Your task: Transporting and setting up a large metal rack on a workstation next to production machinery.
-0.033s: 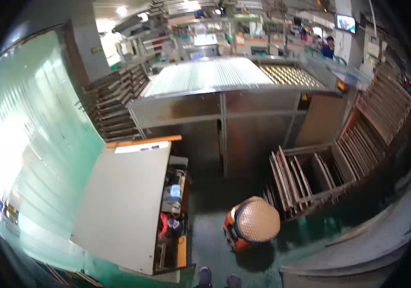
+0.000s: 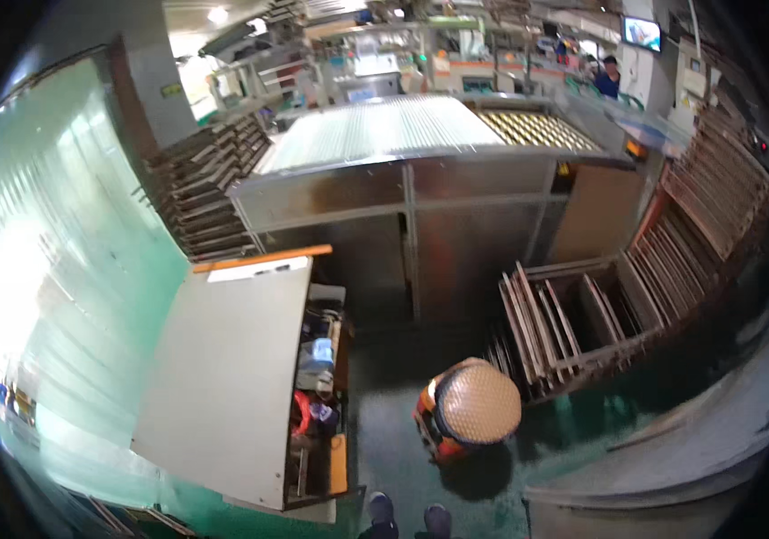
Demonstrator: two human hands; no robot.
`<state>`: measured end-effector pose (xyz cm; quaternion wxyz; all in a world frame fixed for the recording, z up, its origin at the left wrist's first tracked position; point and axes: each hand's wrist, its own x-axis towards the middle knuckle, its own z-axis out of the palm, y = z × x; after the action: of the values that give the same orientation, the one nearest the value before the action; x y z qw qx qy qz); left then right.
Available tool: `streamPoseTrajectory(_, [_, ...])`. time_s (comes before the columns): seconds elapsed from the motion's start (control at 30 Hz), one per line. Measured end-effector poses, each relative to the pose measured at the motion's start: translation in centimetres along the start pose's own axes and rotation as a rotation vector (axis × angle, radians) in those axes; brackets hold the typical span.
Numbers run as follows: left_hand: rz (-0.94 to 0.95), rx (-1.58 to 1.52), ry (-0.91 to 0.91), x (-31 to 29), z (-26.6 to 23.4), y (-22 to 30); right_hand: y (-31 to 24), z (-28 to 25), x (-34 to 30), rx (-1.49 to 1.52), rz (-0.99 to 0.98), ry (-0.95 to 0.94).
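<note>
Neither of my hands shows in the head view. At the lower edge are my two dark shoes point(image 2: 435, 519) on the green floor. Ahead of them, slightly right, stands a stool point(image 2: 479, 402) with a round, tan, dimpled seat and orange legs. To the left is a table with a pale grey top point(image 2: 231, 377). On its far end lies a white paper point(image 2: 258, 269) with a dark pen-like item, beside an orange-brown strip point(image 2: 263, 258). Under the tabletop, an open shelf holds a blue item point(image 2: 320, 351), a red item point(image 2: 301, 411) and other clutter.
A long metal machine point(image 2: 474, 225) with a ribbed pale top spans the far side. Wooden-edged frames stand in a rack point(image 2: 582, 328) at right; more frames point(image 2: 209, 189) are stacked at far left. A translucent green sheet point(image 2: 70, 225) hangs left. A person point(image 2: 607, 79) is far right.
The view has shifted slightly, so the machine, table and stool sit a little higher in the picture. More of my shoes shows. No object has visibly been moved.
</note>
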<state>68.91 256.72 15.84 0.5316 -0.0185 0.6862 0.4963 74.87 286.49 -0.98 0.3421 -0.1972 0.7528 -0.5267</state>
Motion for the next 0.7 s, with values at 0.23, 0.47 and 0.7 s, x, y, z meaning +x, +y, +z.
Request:
streamPoseTrajectory(0.23, [-0.042,-0.002,0.124,-1.8,4.0,-2.4,-3.2,-2.0,-1.4,-0.333,-0.041,-0.043])
streamPoseTrajectory(0.47, [0.037,-0.078,0.284,-7.0,2.6,-9.5,-5.8,0.2,3.4,-0.463,-0.100,-0.156])
streamPoseTrajectory(0.7, [0.261,-0.213,0.493,-13.4,-1.9,-25.9,-22.0,0.1,16.7,-0.611,-0.121,-0.324])
